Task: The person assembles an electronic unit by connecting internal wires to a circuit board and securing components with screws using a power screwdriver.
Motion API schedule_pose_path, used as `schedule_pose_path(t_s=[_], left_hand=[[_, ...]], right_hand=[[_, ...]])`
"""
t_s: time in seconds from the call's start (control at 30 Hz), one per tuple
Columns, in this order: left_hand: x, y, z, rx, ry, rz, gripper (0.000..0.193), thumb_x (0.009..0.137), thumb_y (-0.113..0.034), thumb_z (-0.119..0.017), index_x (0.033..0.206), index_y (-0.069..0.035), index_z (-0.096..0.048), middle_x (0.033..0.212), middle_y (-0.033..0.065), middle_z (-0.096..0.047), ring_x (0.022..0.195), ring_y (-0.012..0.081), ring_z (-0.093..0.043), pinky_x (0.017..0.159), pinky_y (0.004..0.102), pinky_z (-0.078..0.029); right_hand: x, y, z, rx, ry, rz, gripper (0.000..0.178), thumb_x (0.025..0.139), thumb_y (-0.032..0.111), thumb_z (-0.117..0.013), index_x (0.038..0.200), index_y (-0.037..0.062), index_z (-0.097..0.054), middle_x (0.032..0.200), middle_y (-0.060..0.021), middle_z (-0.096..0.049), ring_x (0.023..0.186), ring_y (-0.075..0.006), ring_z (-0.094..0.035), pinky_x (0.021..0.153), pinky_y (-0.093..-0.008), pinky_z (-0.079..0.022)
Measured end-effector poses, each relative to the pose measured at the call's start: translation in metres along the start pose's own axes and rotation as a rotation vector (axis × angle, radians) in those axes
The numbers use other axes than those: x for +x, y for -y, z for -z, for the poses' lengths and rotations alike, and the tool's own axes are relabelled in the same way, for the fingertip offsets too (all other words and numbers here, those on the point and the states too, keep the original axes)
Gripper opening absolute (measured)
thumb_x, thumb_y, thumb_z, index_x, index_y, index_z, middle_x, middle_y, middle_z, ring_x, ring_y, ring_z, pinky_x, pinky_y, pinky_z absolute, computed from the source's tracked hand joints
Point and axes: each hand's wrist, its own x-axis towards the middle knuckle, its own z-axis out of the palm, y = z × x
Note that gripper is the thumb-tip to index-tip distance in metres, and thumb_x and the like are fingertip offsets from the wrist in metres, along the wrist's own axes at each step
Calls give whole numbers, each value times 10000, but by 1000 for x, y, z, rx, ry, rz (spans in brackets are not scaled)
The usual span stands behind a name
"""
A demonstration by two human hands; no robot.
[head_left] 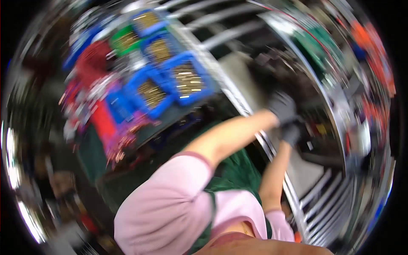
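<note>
My left hand (282,107), in a dark grey glove, reaches across to the right over a metal-edged work surface (304,172). Close below it is my right hand (291,134), gloved alike. Both are smeared by motion, and their fingers do not show clearly. Dark, blurred material (284,70) lies just beyond my left hand. To the right of my right hand is a dark area with a small white piece (310,145) and a yellow spot (321,128). Whether either hand holds anything cannot be made out.
Several blue bins (207,87) with brass-coloured small parts stand at the left, beside a green bin (115,42). Red netting or cloth (91,59) lies near them. A metal rail (229,87) runs between bins and hands, with roller-like bars (323,204) at the lower right.
</note>
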Motion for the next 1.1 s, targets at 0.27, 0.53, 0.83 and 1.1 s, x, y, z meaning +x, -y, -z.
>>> schedule_pose_path(t_s=[0.27, 0.53, 0.83, 1.1], left_hand=[[29, -18, 11, -21, -416, -256, 444, 782, -415, -573, 1148, -165, -567, 1148, 122, -566, 1121, 410, -474, 808, 591, -425], [12, -23, 9, -145, -462, -179, 774, 801, -445, -578, 1444, -156, -258, 1369, 241, -391, 1263, 506, -310, 913, 620, -374], [12, -23, 18, -167, -350, -151, 1085, 714, -395, -708, 1454, 33, -40, 1327, 320, -412, 980, 443, -587, 813, 442, -507], [8, -25, 28, -479, -128, -31, 1034, 696, -301, -745, 1459, -4, -114, 1171, 256, -574, 961, 383, -617, 821, 381, -508]], right_hand=[[-1, -3, 0, 1091, -819, -567, 312, 823, 272, -585, 1025, 37, -614, 940, -235, -631, 824, -411, -617, 705, -461, -503], [-7, 2, -11, 1158, -802, -619, 228, 827, 210, -585, 1002, 70, -626, 931, -203, -640, 812, -396, -622, 687, -443, -509], [-45, -8, -34, 983, -949, -516, 206, 844, 222, -604, 964, 67, -668, 902, -154, -653, 843, -351, -614, 714, -404, -488], [-43, -15, -65, 1115, -902, -469, 176, 815, 143, -651, 962, 52, -685, 914, -139, -677, 833, -268, -643, 727, -335, -488]])
